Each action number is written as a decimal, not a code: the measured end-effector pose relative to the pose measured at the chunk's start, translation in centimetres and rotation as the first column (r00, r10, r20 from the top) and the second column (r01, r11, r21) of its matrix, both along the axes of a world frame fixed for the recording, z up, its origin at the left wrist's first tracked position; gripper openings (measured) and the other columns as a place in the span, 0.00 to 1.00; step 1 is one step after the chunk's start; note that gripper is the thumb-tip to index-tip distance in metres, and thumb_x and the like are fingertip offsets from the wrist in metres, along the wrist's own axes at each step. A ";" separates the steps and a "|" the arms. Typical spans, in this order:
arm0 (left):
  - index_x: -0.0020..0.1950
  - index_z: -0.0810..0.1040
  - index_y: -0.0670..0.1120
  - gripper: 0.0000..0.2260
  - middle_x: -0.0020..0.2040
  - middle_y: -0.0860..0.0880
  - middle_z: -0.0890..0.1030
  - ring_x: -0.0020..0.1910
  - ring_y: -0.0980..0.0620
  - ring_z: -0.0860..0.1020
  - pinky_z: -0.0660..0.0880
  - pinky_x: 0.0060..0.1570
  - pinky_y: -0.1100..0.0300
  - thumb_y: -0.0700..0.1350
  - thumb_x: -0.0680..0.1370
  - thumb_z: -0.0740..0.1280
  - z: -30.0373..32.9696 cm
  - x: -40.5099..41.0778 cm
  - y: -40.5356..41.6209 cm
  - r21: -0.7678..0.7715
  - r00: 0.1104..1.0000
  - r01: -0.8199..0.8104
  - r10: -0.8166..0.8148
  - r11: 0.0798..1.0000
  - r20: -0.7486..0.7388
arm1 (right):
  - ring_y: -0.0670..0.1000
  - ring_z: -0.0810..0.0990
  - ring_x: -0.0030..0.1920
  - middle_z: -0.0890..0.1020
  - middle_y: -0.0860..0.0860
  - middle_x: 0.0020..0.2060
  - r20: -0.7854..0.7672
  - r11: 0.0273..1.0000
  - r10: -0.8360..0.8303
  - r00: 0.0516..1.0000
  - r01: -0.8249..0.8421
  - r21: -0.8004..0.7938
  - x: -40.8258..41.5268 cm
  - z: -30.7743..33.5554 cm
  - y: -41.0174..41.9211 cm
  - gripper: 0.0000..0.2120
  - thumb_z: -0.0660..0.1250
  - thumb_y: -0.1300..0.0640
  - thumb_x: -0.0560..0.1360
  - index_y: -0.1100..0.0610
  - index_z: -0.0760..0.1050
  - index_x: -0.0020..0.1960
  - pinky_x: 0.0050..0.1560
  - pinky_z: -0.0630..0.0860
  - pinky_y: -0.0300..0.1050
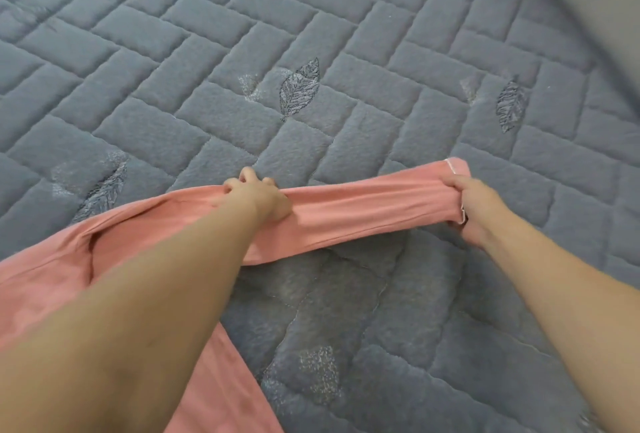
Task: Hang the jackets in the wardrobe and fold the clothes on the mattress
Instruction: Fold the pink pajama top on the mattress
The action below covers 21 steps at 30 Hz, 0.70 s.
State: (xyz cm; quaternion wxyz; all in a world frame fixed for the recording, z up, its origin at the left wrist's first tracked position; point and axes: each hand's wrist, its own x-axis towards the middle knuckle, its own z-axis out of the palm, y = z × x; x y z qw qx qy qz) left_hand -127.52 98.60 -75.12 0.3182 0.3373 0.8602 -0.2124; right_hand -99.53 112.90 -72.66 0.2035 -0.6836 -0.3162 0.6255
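Pink garment [363, 211]: soft knit, stretched in a band between my left hand [258, 198] and right hand [479, 211], fingers clamped on it. Quilted grey mattress [311, 51], fleecy. Garment's near left part cut off.

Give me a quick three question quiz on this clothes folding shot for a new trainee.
1. True or false: both hands grip the pink garment.
2. Which hand holds the garment's end: A left, B right?
3. Fill in: the garment is stretched over a grey quilted ____.

Key:
1. True: the left hand and right hand are both closed on it.
2. B.
3. Mattress.
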 end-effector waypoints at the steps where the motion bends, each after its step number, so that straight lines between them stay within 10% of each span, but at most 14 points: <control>1: 0.77 0.58 0.46 0.27 0.74 0.40 0.53 0.71 0.29 0.56 0.58 0.69 0.36 0.53 0.79 0.51 -0.1 -0.4 0.2 -0.001 1.000 -0.014 0.014 1.000 0.009 | 0.50 0.79 0.31 0.80 0.53 0.40 0.053 0.999 -0.019 0.998 0.017 0.039 -0.1 -0.5 0.4 0.14 0.70 0.58 0.75 0.59 0.75 0.58 0.26 0.75 0.40; 5: 0.69 0.64 0.46 0.26 0.69 0.42 0.58 0.69 0.32 0.55 0.62 0.61 0.26 0.56 0.76 0.44 -2.6 0.4 -1.5 0.159 0.998 0.014 -0.003 0.987 -0.068 | 0.52 0.77 0.42 0.78 0.53 0.48 0.252 0.985 0.081 0.964 -0.117 0.130 -1.1 -3.3 -0.1 0.16 0.69 0.61 0.75 0.57 0.71 0.61 0.31 0.73 0.42; 14: 0.59 0.68 0.45 0.16 0.65 0.42 0.60 0.68 0.33 0.56 0.54 0.61 0.20 0.50 0.75 0.52 -4.8 2.0 -2.7 0.390 0.983 -0.008 0.079 0.921 -0.167 | 0.52 0.80 0.38 0.81 0.52 0.43 0.178 0.992 0.082 0.981 -0.098 0.083 -1.5 -5.1 0.3 0.09 0.62 0.55 0.78 0.55 0.76 0.56 0.31 0.77 0.40; 21: 0.74 0.58 0.52 0.27 0.79 0.45 0.49 0.78 0.41 0.44 0.41 0.73 0.33 0.58 0.77 0.55 -3.9 0.9 -5.4 0.416 0.997 -0.073 0.058 0.906 0.048 | 0.54 0.76 0.44 0.77 0.51 0.42 0.290 0.913 0.183 0.939 -0.272 0.303 -6.3 -2.0 -5.3 0.09 0.60 0.53 0.78 0.58 0.74 0.52 0.47 0.74 0.47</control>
